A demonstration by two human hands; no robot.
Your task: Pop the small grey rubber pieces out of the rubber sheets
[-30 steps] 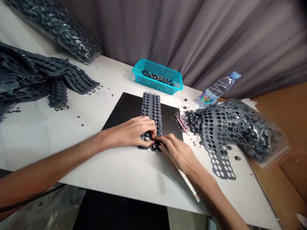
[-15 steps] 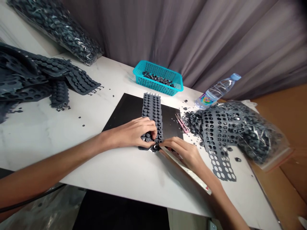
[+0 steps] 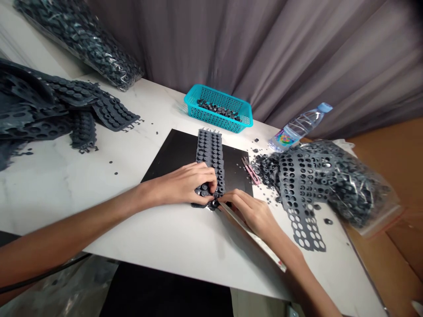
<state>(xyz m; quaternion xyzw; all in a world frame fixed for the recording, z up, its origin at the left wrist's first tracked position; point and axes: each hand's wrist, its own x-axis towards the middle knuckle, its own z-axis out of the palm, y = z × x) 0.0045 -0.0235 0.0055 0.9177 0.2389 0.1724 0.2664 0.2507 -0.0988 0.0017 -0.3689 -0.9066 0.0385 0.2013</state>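
One gray studded rubber strip [image 3: 210,147], handled at its near end.
It lies on the black mat [image 3: 168,154], reaching past the mat's far edge; I'd judge it light, floppy, grippy, tearable, best held by its long sides. My left hand [image 3: 194,181] arches half-curled over it, pinch unclear; my right hand [image 3: 254,210] is closed around a slim pale tool [image 3: 272,257].
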